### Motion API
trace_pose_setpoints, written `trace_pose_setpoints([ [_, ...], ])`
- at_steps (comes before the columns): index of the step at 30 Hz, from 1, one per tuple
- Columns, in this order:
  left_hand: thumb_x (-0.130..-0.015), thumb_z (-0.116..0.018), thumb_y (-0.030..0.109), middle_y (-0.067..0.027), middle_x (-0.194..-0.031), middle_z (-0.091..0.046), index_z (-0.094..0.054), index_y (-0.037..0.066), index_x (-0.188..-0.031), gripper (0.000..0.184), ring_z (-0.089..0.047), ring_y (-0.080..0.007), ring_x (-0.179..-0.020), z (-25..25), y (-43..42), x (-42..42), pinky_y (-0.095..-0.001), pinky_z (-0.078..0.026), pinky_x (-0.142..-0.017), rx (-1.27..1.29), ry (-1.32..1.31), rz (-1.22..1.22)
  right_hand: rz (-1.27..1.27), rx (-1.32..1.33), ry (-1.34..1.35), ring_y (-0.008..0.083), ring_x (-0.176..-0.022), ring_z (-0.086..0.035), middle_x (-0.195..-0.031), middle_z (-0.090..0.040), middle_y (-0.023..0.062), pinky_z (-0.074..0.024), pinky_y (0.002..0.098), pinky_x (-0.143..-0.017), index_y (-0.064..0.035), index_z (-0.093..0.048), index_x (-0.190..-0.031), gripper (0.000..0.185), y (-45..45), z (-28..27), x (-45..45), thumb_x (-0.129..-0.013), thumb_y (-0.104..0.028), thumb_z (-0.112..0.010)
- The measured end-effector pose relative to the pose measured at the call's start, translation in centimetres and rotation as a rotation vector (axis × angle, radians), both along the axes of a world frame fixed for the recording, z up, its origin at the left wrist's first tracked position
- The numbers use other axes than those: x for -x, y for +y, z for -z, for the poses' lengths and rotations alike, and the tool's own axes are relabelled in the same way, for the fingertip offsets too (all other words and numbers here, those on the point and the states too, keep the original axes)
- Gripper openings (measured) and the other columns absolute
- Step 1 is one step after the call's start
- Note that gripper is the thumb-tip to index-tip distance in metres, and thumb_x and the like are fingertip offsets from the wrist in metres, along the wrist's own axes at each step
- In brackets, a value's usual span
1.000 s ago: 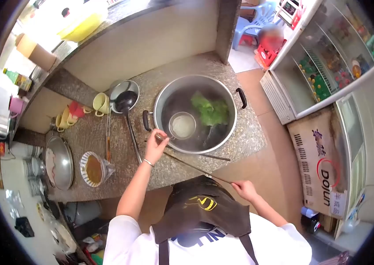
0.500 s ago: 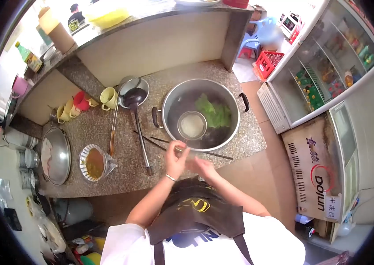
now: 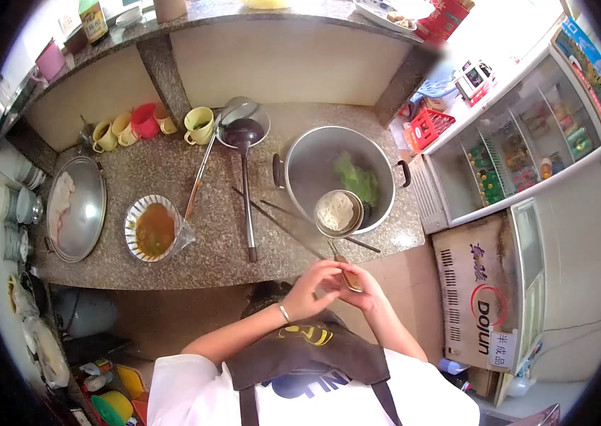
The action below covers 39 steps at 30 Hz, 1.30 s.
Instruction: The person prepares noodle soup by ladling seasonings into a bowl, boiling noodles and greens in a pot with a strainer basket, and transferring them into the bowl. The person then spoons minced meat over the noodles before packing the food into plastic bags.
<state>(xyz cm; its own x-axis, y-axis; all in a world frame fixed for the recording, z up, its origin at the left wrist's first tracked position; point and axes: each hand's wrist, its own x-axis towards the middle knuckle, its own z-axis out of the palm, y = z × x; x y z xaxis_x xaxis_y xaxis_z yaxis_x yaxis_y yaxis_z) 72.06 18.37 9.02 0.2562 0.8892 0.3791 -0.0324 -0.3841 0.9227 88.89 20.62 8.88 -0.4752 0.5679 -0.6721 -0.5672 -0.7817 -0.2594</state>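
A wire noodle strainer (image 3: 344,228) filled with pale noodles (image 3: 334,211) is over the front rim of a large two-handled pot (image 3: 300,135). Green leaves (image 3: 357,181) float inside the pot. My right hand (image 3: 368,290) is closed around the strainer's wooden handle, near my apron. From the other side, the bent fingers of my left hand (image 3: 309,290) touch that handle. Two dark chopsticks (image 3: 283,211) lie on the counter by the pot, partly under it; one reaches toward my left hand.
Left of the pot, a long-handled ladle (image 3: 247,192) rests in a metal bowl (image 3: 261,117). Further left are a lined bowl of brown soup (image 3: 155,231), a metal lid (image 3: 87,220) and several cups (image 3: 146,121). A drinks fridge (image 3: 513,142) stands at right.
The strainer has come up and toward me, from inside the pot to its front rim. My right hand now grips the handle. The view has shifted.
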Motion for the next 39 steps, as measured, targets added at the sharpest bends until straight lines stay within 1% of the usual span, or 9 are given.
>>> trace_pose_setpoints([
  [3, -0.076, -0.060, 0.008, -0.0115, -0.111, -0.048, -0.049, 0.005, -0.106, 0.032, -0.059, -0.0216, -0.077, 7.1, -0.5, 1.7, -0.0294, -0.048, -0.072, 0.289, 0.043, -0.113, 0.185, 0.222, 0.146, 0.0252, -0.097, -0.053, -0.093, -0.056, 0.0123, -0.0414, 0.0384, -0.089, 0.0022, -0.051, -0.097, 0.018, -1.2, -0.7, -2.1, -0.081, -0.006, -0.049],
  [5, -0.073, -0.062, 0.012, -0.0126, -0.110, -0.047, -0.048, 0.005, -0.106, 0.036, -0.059, -0.0217, -0.075, 12.0, 0.7, 2.5, -0.0306, -0.048, -0.070, 0.424, 0.204, -0.198, 0.274, 0.251, -0.013, 0.0199, -0.079, -0.056, -0.083, -0.054, 0.0096, -0.0478, 0.0315, -0.074, 0.0041, -0.045, -0.099, 0.019, -1.4, -1.8, -2.3, -0.081, 0.001, -0.046],
  [7, -0.070, -0.065, 0.016, -0.0142, -0.108, -0.047, -0.047, 0.005, -0.108, 0.043, -0.055, -0.0261, -0.087, 14.5, 2.2, 3.0, -0.0344, -0.046, -0.077, 0.521, 0.442, -0.258, 0.222, 0.299, 0.543, 0.0130, -0.060, -0.050, -0.074, -0.046, 0.0047, -0.0480, 0.0237, -0.058, 0.0056, -0.041, -0.103, 0.021, -1.3, -0.2, -5.1, -0.083, 0.000, -0.038],
  [8, -0.070, -0.065, 0.017, -0.0147, -0.109, -0.046, -0.046, 0.004, -0.110, 0.047, -0.050, -0.0285, -0.095, 16.2, 3.0, 2.9, -0.0358, -0.043, -0.082, 0.439, 0.494, -0.301, 0.379, 0.403, 0.372, 0.0092, -0.049, -0.042, -0.068, -0.042, 0.0026, -0.0424, 0.0181, -0.043, 0.0089, -0.037, -0.103, 0.022, -0.7, -2.8, -4.5, -0.084, 0.001, -0.034],
  [10, -0.069, -0.064, 0.020, -0.0166, -0.117, -0.041, -0.042, 0.004, -0.118, 0.056, -0.035, -0.0339, -0.114, 18.4, 4.8, 2.4, -0.0377, -0.034, -0.095, 0.474, 0.490, -0.339, 0.402, 0.404, 0.426, 0.0096, -0.050, -0.043, -0.068, -0.042, 0.0028, -0.0430, 0.0185, -0.044, 0.0098, -0.037, -0.103, 0.021, 0.4, -4.6, -5.5, -0.084, 0.001, -0.033],
  [18, -0.070, -0.064, 0.030, -0.0165, -0.129, -0.035, -0.040, 0.004, -0.122, 0.063, -0.040, -0.0314, -0.115, 18.8, 8.8, 1.2, -0.0380, -0.034, -0.096, 0.484, 0.614, -0.331, 0.295, 0.374, 0.495, 0.0094, -0.050, -0.043, -0.068, -0.041, 0.0029, -0.0437, 0.0188, -0.046, 0.0094, -0.036, -0.102, 0.020, 4.1, -5.9, -9.2, -0.086, -0.003, -0.034],
  [23, -0.077, -0.063, 0.020, -0.0124, -0.130, -0.036, -0.044, 0.000, -0.118, 0.050, -0.057, -0.0213, -0.089, 15.4, 6.7, 0.1, -0.0280, -0.048, -0.076, 0.459, 0.447, -0.538, 0.200, 0.315, 0.483, 0.0073, -0.051, -0.043, -0.069, -0.041, 0.0022, -0.0435, 0.0176, -0.045, 0.0061, -0.038, -0.103, 0.021, 3.6, -4.8, -11.7, -0.084, -0.002, -0.041],
  [26, -0.073, -0.065, 0.012, -0.0180, -0.120, -0.043, -0.049, 0.001, -0.107, 0.039, -0.055, -0.0247, -0.093, 17.1, 3.5, -0.3, -0.0263, -0.050, -0.063, 0.332, 0.359, -0.655, 0.219, 0.519, 0.495, 0.0072, -0.052, -0.043, -0.070, -0.041, 0.0018, -0.0438, 0.0178, -0.046, 0.0060, -0.038, -0.103, 0.020, 4.4, -5.1, -13.8, -0.084, -0.001, -0.040],
  [39, -0.074, -0.066, 0.015, -0.0128, -0.109, -0.050, -0.052, 0.003, -0.105, 0.037, -0.059, -0.0160, -0.069, 18.4, -5.7, -1.3, -0.0256, -0.048, -0.064, 0.624, 0.230, -0.815, 0.178, 0.503, 0.433, 0.0080, -0.057, -0.046, -0.071, -0.042, 0.0022, -0.0487, 0.0196, -0.054, 0.0055, -0.035, -0.103, 0.022, 7.2, -6.5, -14.5, -0.083, -0.001, -0.041],
])
